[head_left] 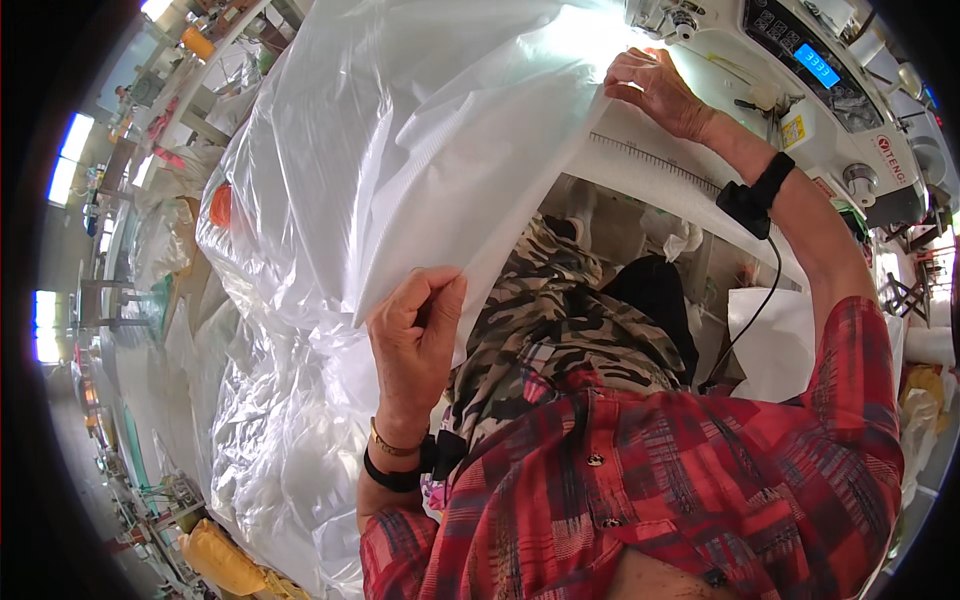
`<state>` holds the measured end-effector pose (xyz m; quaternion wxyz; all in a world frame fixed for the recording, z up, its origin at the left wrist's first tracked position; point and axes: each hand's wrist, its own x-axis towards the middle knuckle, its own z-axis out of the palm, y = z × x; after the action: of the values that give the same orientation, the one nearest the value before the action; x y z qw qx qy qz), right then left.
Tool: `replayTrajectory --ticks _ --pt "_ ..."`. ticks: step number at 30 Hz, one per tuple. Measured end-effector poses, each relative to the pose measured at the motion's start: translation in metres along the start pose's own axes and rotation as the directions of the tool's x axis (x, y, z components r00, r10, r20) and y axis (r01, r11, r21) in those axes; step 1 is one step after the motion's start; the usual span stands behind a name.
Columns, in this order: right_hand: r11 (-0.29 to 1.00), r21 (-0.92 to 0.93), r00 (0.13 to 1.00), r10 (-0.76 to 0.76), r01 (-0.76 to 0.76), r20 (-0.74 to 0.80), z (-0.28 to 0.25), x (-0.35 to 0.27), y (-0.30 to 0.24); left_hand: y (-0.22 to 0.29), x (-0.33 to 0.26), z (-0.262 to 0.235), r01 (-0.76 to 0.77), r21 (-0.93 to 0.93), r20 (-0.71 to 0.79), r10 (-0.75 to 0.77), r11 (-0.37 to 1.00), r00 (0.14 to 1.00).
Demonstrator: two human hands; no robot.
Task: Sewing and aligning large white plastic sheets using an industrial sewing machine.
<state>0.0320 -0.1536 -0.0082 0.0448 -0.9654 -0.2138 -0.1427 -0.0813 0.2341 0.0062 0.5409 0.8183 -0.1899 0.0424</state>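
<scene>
A wide sheet of thin white translucent material (480, 170), maybe plastic, spreads from the sewing machine (855, 140) over the table's left side. The near corner of this sheet is pinched between the thumb and curled fingers of my left hand (415, 320), just left of my lap. Farther off, at the upper right, my right hand (655, 90) grips the sheet's edge close to the lit needle area, its fingers bent together. Between the two hands the edge runs fairly straight. Bright glare hides the detail around the needle.
A ruler scale (655, 160) runs along the table's near edge. Crumpled translucent sheeting (290, 430) heaps up at my left. A black cable (760, 320) hangs from my right wrist strap. An orange object (221, 205) shows through the sheeting. A yellow bundle (225, 560) lies lower left.
</scene>
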Motion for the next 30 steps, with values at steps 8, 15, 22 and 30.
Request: replayTrajectory --ticks 8,15,22,30 --pt "0.999 0.042 1.0 0.007 -0.007 0.012 0.003 0.002 0.008 -0.008 -0.003 0.002 0.03 -0.016 -0.016 -0.031 0.999 0.999" --pt "0.983 0.182 0.998 -0.005 -0.005 0.057 0.005 0.005 0.014 -0.025 -0.009 0.007 -0.071 0.048 0.033 0.07 0.996 0.997" --pt "0.985 0.16 0.998 -0.056 0.059 -0.02 0.011 0.006 0.016 -0.022 -0.016 0.005 -0.028 0.163 0.194 -0.005 0.986 0.981" --pt "0.998 -0.002 0.998 -0.069 0.069 -0.009 0.009 0.006 0.014 -0.021 -0.016 0.016 -0.187 0.212 0.161 0.154 0.959 0.975"
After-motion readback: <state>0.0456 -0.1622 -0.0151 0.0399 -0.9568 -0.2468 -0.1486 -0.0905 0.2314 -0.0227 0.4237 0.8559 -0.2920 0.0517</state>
